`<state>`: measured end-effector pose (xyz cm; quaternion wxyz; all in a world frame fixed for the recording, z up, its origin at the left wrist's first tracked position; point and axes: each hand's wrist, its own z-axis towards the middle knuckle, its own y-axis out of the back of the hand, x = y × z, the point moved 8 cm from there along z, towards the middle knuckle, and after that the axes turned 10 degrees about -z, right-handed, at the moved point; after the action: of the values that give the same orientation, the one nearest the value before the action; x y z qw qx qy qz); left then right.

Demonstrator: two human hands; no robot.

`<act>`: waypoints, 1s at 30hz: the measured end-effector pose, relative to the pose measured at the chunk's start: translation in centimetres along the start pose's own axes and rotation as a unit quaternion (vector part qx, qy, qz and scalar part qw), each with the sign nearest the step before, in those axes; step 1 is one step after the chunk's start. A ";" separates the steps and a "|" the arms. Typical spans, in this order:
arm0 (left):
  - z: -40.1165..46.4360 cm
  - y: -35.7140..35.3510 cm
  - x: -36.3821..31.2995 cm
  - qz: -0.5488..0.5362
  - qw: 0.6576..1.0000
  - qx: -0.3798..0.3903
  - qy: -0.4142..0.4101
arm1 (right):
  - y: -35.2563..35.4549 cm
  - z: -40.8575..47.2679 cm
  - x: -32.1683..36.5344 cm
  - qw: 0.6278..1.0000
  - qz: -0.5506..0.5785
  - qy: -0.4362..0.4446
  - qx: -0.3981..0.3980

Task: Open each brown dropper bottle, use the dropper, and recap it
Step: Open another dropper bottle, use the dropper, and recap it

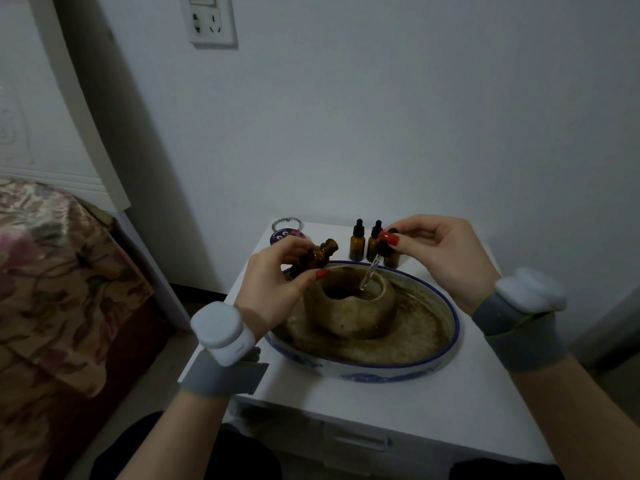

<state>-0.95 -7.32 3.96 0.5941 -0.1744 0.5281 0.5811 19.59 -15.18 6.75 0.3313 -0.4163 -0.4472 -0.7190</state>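
Observation:
My left hand grips an uncapped brown dropper bottle, tilted with its open neck pointing up and right. My right hand pinches the black bulb of its dropper. The glass tube slants down, and its tip hangs over the hollow of a stone bowl. Behind, near the wall, stand capped brown bottles: one in plain sight, a second partly behind my fingers, and a third mostly hidden by the dropper.
The stone bowl sits in a wide blue-and-white dish on a small white table. A round dark tag with a bead ring lies at the back left. A bed stands to the left, and a wall is close behind.

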 end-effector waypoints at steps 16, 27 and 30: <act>0.1 0.5 0.2 0.002 1.000 -0.006 -0.009 | -0.4 -0.3 0.7 1.000 -0.001 0.006 0.007; 0.1 0.7 0.5 -0.003 1.000 -0.011 -0.005 | -0.6 -0.3 0.7 1.000 0.026 0.003 0.003; 0.1 0.7 0.5 -0.003 1.000 -0.014 -0.008 | -1.0 -0.3 0.8 0.999 0.034 0.007 0.000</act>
<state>-1.67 -6.75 3.87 0.5977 -0.1796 0.5144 0.5882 18.30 -15.12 7.01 0.3589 -0.4264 -0.4299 -0.7104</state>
